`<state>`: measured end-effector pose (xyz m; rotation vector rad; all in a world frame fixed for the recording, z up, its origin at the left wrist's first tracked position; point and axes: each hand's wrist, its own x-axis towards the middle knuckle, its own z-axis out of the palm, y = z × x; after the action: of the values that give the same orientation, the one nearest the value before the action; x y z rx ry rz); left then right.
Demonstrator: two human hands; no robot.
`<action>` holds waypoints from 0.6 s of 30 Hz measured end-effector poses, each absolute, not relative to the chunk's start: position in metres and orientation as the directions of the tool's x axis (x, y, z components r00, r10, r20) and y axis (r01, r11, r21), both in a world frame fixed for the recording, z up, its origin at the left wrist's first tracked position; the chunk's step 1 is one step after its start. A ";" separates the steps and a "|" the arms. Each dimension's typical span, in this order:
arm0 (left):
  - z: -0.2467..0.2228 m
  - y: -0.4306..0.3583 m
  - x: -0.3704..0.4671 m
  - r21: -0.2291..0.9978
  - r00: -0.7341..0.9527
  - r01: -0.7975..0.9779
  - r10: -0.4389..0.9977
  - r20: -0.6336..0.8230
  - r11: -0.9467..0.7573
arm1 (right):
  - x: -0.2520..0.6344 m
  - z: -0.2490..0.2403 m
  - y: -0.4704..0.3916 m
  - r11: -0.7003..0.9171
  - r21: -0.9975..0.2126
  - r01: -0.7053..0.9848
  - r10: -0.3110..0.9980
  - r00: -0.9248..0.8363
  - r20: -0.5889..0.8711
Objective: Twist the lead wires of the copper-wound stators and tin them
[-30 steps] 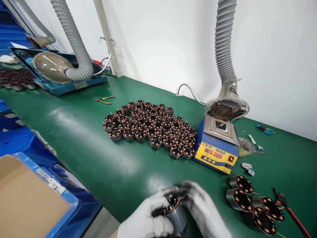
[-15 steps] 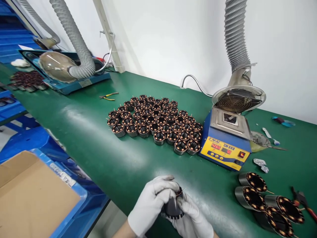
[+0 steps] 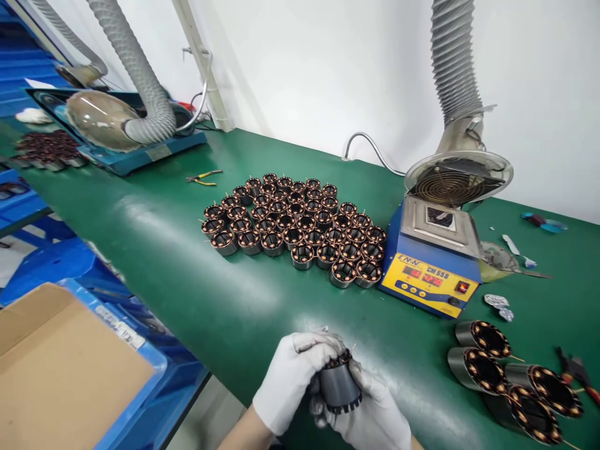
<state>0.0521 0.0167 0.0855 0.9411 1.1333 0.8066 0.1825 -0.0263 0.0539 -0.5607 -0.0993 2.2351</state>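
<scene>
Both gloved hands grip one wound motor stator (image 3: 338,382); the left hand (image 3: 291,378) curls over its top, the right hand (image 3: 370,417) cups it beneath. A solder pot (image 3: 431,265) stands well beyond; four more stators (image 3: 509,381) lie at right.

White knitted cloth gloves (image 3: 290,381), dull grey metal motor core (image 3: 340,387) with copper windings, glossy green bench mat (image 3: 187,275), ribbed grey plastic hose (image 3: 457,62), matt brown cardboard (image 3: 60,369), brushed steel solder pot (image 3: 438,222)

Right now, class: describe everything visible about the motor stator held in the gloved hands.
The motor stator is a dark grey metal cylinder with copper windings at its upper end and short teeth along its lower rim. It tilts slightly, above the green table's near edge. The white-gloved left hand wraps its top; the right hand cradles it below.
</scene>
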 end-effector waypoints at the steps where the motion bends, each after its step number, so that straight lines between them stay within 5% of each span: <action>1: 0.084 0.018 0.051 0.908 0.175 -0.127 0.910 -0.375 0.398 | 0.183 0.055 -0.026 -0.677 -0.238 -0.696 0.728 -0.587 -0.355; 4: 0.074 0.016 0.040 0.922 0.045 -0.159 0.935 -0.351 0.354 | 0.184 0.059 -0.023 -0.710 -0.170 -0.683 0.693 -0.636 -0.340; 9: 0.065 -0.006 0.038 0.957 0.293 0.179 0.916 -0.274 0.229 | 0.184 0.066 -0.020 -0.657 -0.143 -0.740 0.718 -0.557 -0.419; 13: 0.078 -0.006 0.056 0.939 0.265 -0.029 0.908 -0.324 0.343 | 0.185 0.063 -0.022 -0.703 -0.155 -0.694 0.685 -0.602 -0.411; 18: 0.083 0.011 0.062 0.813 0.005 -0.364 0.874 -0.485 0.454 | 0.185 0.052 -0.026 -0.736 -0.171 -0.656 0.668 -0.659 -0.347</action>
<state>0.0622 0.0109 0.0828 0.5419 1.1981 1.0476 0.1855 -0.0261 0.0516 -0.5056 -0.0397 2.3437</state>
